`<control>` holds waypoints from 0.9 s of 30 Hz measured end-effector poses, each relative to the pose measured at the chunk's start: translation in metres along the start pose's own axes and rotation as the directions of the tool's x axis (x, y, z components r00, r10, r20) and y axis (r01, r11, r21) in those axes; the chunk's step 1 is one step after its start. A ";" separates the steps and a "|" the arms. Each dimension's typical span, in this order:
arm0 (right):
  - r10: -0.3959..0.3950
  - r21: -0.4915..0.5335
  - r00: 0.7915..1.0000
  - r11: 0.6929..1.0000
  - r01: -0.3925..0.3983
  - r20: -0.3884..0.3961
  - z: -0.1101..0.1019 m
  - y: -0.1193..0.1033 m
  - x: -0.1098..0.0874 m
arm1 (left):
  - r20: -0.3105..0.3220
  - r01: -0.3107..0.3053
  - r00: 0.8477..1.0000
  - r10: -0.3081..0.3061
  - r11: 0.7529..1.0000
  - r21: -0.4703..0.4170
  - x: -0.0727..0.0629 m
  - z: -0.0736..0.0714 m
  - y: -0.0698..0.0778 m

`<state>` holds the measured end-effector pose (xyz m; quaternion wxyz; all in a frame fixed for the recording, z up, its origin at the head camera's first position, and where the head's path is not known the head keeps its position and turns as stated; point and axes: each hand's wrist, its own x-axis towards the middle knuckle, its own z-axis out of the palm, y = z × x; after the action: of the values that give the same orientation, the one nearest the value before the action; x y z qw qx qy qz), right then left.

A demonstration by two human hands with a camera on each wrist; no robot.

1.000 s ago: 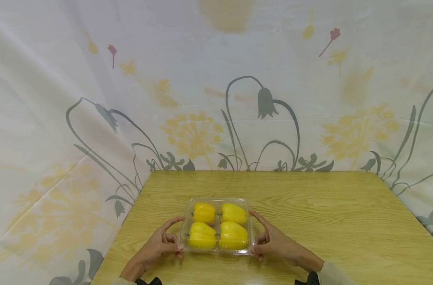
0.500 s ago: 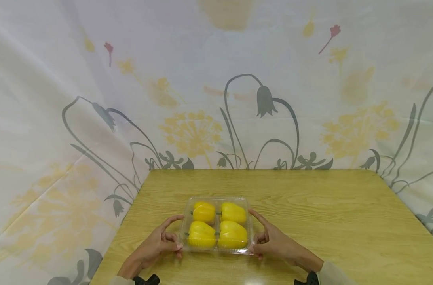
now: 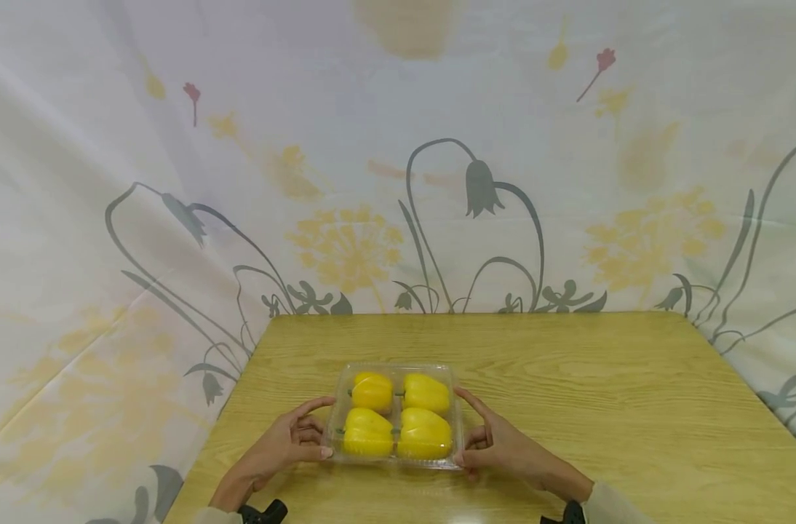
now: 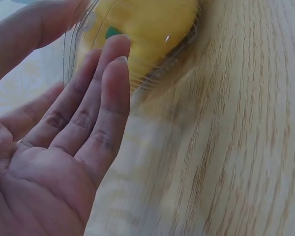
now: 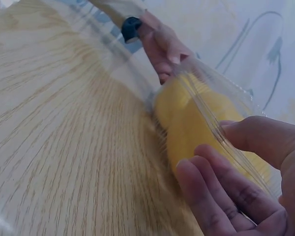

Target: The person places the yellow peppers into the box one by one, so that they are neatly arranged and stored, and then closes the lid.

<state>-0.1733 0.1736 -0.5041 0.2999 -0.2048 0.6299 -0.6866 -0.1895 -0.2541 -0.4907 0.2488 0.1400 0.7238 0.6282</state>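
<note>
A clear plastic clamshell box [image 3: 395, 460] with several yellow bell peppers [image 3: 426, 434] inside is held level at the near part of the table, its lid down. My left hand [image 3: 281, 445] grips its left side, thumb at the near corner and index finger reaching along the side. On the right side, my right hand [image 3: 503, 445] holds the box the same way. In the left wrist view, fingers [image 4: 115, 93] extend beside the box near a pepper's green stem [image 4: 113, 32]. The right wrist view has the thumb [image 5: 258, 137] on the rim and the other fingers below.
The wood-grain table [image 3: 568, 364] extends behind the box and to its right. A pale cloth backdrop [image 3: 345, 160] printed with flowers hangs right behind the table's far edge and along its left side. Dark straps with devices [image 3: 264, 512] sit on both wrists.
The whole head view has shifted slightly, so box and hands appear a little further left together with the backdrop. Both hands keep the same hold on the box.
</note>
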 end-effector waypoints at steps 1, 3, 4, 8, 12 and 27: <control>0.000 0.001 1.000 1.000 0.000 -0.001 0.000 0.000 0.000 | -0.005 -0.002 1.000 0.002 1.000 0.001 0.000 0.000 0.000; 0.001 -0.001 1.000 1.000 -0.001 -0.001 -0.001 0.000 0.001 | -0.007 -0.006 1.000 0.006 1.000 0.001 0.000 0.000 0.000; 0.000 -0.002 1.000 1.000 0.000 -0.001 -0.001 0.000 0.001 | -0.005 -0.007 1.000 0.007 1.000 -0.001 0.001 0.000 0.000; -0.006 -0.021 1.000 1.000 0.006 -0.009 -0.002 0.000 0.001 | 0.001 -0.020 1.000 0.020 1.000 -0.001 0.002 0.000 0.001; -0.014 -0.050 1.000 0.999 0.013 -0.006 -0.004 -0.001 0.000 | -0.002 -0.030 1.000 0.030 0.999 0.011 0.003 0.001 0.002; -0.035 -0.102 0.999 0.994 0.031 -0.040 -0.035 -0.013 -0.001 | -0.006 -0.113 0.994 0.113 0.993 0.040 0.036 0.006 0.012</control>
<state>-0.1976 0.2007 -0.4959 0.2644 -0.2156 0.6668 -0.6626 -0.2176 -0.2289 -0.4864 0.2071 0.1829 0.7279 0.6275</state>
